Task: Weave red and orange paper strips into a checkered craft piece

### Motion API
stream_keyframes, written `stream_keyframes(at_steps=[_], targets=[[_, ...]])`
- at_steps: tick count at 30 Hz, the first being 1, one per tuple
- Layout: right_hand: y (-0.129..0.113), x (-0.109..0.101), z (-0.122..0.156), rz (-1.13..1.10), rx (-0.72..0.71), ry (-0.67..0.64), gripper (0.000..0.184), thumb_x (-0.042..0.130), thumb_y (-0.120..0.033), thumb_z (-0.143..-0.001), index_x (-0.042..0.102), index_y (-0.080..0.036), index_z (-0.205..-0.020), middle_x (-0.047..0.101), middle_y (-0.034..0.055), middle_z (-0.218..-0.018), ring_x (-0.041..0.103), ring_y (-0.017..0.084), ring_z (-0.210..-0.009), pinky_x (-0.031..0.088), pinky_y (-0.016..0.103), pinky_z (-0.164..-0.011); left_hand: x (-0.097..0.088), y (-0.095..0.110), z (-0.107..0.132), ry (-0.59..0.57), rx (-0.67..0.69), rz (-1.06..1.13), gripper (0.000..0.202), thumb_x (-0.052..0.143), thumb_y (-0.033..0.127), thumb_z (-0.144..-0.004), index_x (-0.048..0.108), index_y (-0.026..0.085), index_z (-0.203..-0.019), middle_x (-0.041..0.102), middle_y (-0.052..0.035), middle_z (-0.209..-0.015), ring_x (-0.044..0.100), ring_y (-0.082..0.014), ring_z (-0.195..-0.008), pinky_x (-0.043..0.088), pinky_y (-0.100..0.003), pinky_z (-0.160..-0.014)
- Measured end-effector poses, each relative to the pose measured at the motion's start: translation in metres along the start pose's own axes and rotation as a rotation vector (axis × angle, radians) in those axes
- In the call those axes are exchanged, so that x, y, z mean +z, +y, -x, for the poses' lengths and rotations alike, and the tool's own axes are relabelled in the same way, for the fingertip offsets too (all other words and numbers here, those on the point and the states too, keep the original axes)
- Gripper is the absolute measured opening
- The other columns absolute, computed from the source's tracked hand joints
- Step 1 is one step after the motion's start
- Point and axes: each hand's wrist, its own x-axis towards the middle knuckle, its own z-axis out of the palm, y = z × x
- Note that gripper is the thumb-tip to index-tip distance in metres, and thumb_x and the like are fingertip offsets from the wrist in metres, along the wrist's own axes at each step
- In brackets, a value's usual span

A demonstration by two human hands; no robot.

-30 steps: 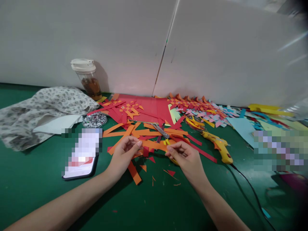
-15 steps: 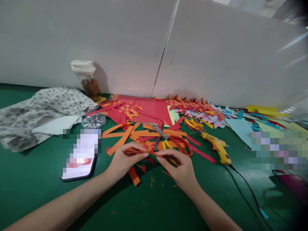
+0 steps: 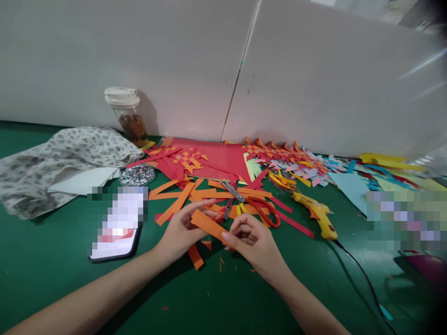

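Green surface (image 3: 216, 307) spreads across the near side, pale wall (image 3: 139, 46) closing off the far edge, scissors (image 3: 240, 197) just beyond the right hand (image 3: 256, 246). The left hand's (image 3: 178, 232) thumb tip is lost behind the raised orange strip (image 3: 211, 224). Right grip pinches its lower end; left grip curls around the upper, contact impossible to tell!

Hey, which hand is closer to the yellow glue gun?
Right: the right hand is left of the glue gun; the left hand is farther left, past the right hand.
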Motion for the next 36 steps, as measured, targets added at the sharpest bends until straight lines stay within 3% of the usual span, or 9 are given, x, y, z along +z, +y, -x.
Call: stream_keyframes(at_steps=[2,4,7,11,17,25,36], targets=[[0.000,0.002,0.000,0.001,-0.028,0.066,0.026,0.066,-0.036,-0.071,0.046,-0.022,-0.080,0.062,-0.0029,-0.064,0.065,0.014,-0.059,0.051,0.025,-0.061,0.002,-0.002,-0.001,0.006,-0.044,0.056,0.054,0.069,0.017,-0.066,0.053,0.025,-0.116,0.067,-0.0043,-0.090,0.062,-0.0180,-0.082,0.049,-0.032,-0.075],[0.000,0.003,-0.001,0.011,-0.063,0.126,0.027,0.065,-0.036,-0.072,0.046,-0.022,-0.085,0.064,-0.0015,-0.066,0.066,0.015,-0.062,0.052,0.027,-0.063,0.003,-0.004,-0.001,0.014,-0.049,0.069,0.057,0.073,0.019,-0.062,0.052,0.024,-0.115,0.066,-0.0030,-0.084,0.062,-0.0162,-0.073,0.050,-0.031,-0.070],[0.001,0.002,0.000,0.075,-0.097,0.156,0.027,0.063,-0.037,-0.074,0.046,-0.022,-0.089,0.065,-0.0009,-0.066,0.066,0.017,-0.063,0.052,0.028,-0.062,0.003,-0.004,-0.001,0.018,-0.046,0.050,0.044,0.071,0.023,-0.064,0.057,0.021,-0.106,0.066,-0.0035,-0.085,0.062,-0.0169,-0.074,0.049,-0.031,-0.072],[0.003,0.004,0.002,0.186,-0.096,0.052,0.027,0.061,-0.035,-0.075,0.047,-0.022,-0.094,0.065,-0.0014,-0.066,0.065,0.016,-0.061,0.051,0.026,-0.057,0.003,0.002,-0.001,0.053,-0.085,-0.058,0.034,0.061,0.028,-0.075,0.058,0.019,-0.108,0.068,-0.0055,-0.085,0.063,-0.0198,-0.080,0.049,-0.031,-0.070],[0.003,0.007,0.004,0.249,-0.069,-0.068,0.026,0.059,-0.030,-0.077,0.047,-0.023,-0.099,0.067,-0.0017,-0.067,0.064,0.014,-0.060,0.049,0.023,-0.055,0.002,0.001,-0.001,0.084,-0.088,-0.106,0.032,0.064,0.030,-0.072,0.058,0.020,-0.101,0.064,0.0005,-0.060,0.064,-0.0198,-0.069,0.046,-0.027,-0.057],[0.001,0.005,0.002,0.275,-0.099,0.070,0.025,0.063,-0.034,-0.073,0.051,-0.021,-0.091,0.067,-0.0008,-0.063,0.064,0.016,-0.058,0.051,0.026,-0.056,0.001,-0.007,-0.004,0.133,-0.102,0.101,0.031,0.067,0.028,-0.069,0.049,0.021,-0.093,0.065,0.0030,-0.067,0.062,-0.0134,-0.064,0.048,-0.028,-0.066],[0.004,0.005,0.001,0.294,-0.089,0.049,0.021,0.062,-0.035,-0.074,0.053,-0.020,-0.087,0.066,-0.0005,-0.061,0.061,0.014,-0.056,0.047,0.023,-0.052,0.000,-0.005,-0.003,0.121,-0.119,0.049,0.014,0.059,0.033,-0.078,0.055,0.020,-0.076,0.060,0.0033,-0.062,0.059,-0.0104,-0.062,0.045,-0.022,-0.062]])
